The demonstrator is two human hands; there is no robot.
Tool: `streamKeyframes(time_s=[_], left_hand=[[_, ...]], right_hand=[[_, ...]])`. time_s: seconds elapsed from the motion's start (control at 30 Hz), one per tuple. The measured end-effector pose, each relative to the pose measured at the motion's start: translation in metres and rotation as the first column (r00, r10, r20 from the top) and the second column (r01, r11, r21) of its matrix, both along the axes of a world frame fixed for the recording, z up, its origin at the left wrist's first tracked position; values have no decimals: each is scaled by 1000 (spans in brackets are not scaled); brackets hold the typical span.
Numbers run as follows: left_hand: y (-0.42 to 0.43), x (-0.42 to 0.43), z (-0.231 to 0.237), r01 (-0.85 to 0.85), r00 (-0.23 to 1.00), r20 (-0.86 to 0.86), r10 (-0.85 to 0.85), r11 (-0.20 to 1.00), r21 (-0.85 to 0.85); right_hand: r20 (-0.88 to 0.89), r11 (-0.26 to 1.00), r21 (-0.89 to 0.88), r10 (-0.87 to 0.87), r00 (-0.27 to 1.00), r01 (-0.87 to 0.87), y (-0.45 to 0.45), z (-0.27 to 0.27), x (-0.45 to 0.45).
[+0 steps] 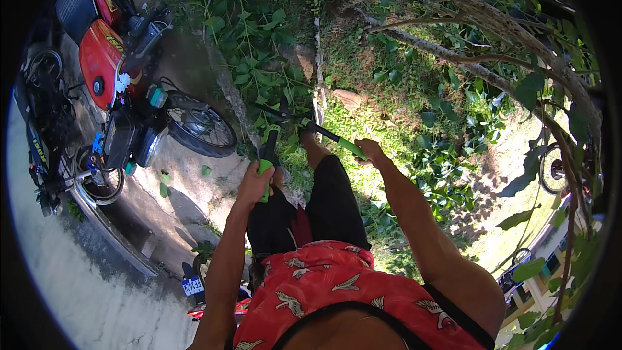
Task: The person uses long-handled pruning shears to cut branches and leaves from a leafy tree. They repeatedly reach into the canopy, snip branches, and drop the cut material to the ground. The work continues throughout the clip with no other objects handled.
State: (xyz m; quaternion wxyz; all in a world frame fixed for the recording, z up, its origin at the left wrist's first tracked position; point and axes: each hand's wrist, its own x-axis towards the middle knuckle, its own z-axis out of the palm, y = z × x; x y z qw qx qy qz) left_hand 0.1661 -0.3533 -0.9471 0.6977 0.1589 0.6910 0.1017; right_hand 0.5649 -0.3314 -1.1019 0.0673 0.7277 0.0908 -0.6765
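My left hand (pixel 256 183) is closed around one green grip of a pair of loppers (pixel 326 133). On the other green grip is my right hand (pixel 370 152). The lopper handles are spread wide, and the dark blades point away from me, low over leafy green branches (pixel 243 65). Leaves and shade partly hide the blade tips, so I cannot tell whether a stem lies between them. Below the tool are my feet, partly covered by the handles and foliage.
A red motorcycle (pixel 99 61) stands at the left, its front wheel (pixel 201 124) near the leafy branches. Behind it is another motorcycle (pixel 46 121). Bare tree limbs (pixel 442 51) arch across the upper right. A narrow concrete edge (pixel 228 88) runs beside the foliage.
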Motion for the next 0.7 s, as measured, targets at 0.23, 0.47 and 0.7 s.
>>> streamKeyframes(time_s=[0.23,0.47,0.7], left_hand=[[-68,-38,10,-136,988,-92,126,985,-105],[-93,-38,-24,-129,977,-190,100,981,-147],[-89,-41,-21,-142,954,-287,92,977,-160]], right_hand=[[115,638,284,718,686,-716,22,-181,-57],[111,810,131,561,820,-572,33,-321,-125],[320,823,381,310,895,-421,23,-333,-151]])
